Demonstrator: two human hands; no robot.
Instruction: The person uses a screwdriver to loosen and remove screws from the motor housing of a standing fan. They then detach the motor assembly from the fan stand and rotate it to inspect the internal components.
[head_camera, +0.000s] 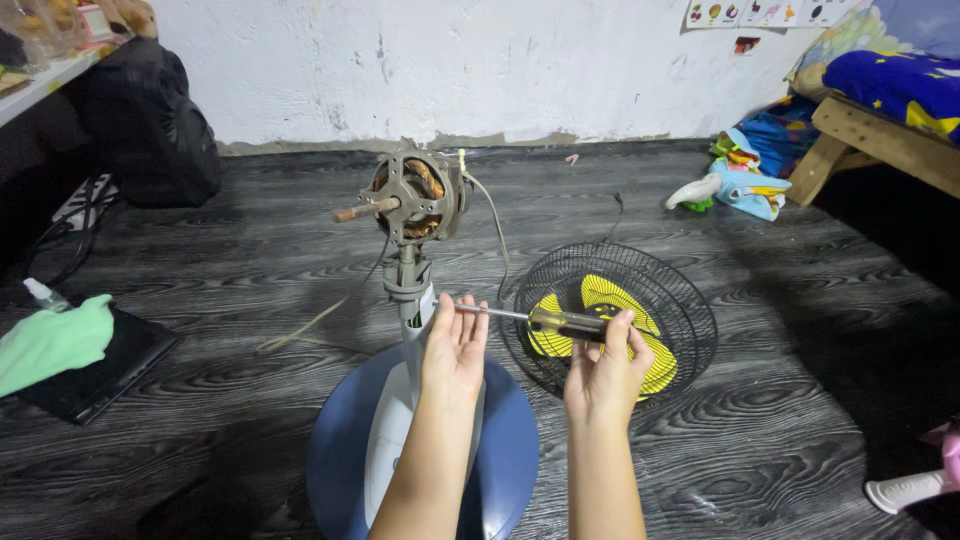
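Here we are over a stripped-down pedestal fan on the dark wood-grain floor (760, 300): the right hand (603, 372) is closed around the yellow-and-black handle of a screwdriver (545, 319), holding it level, shaft pointing left. The left hand (455, 345) is open, palm up and fingers loose, gripping nothing, with the metal tip reaching just to its fingers beside the fan's white neck (412, 300). Above, the bare motor (415, 197) sits on top of the post, copper windings showing and its rusty shaft sticking out to the left (no blade, no cover on it). The blue round base (505, 455) is near the bottom edge of the floor in view, and the black wire guard (610, 315) with the yellow blade (600, 305) inside lies flat just right of the post, under the right hand. My read: this is a pause between fastenings, tool in hand, tip being steadied. Whatever screw comes next, the tip will need lining up square on the head, and I can't make out any screw from here.
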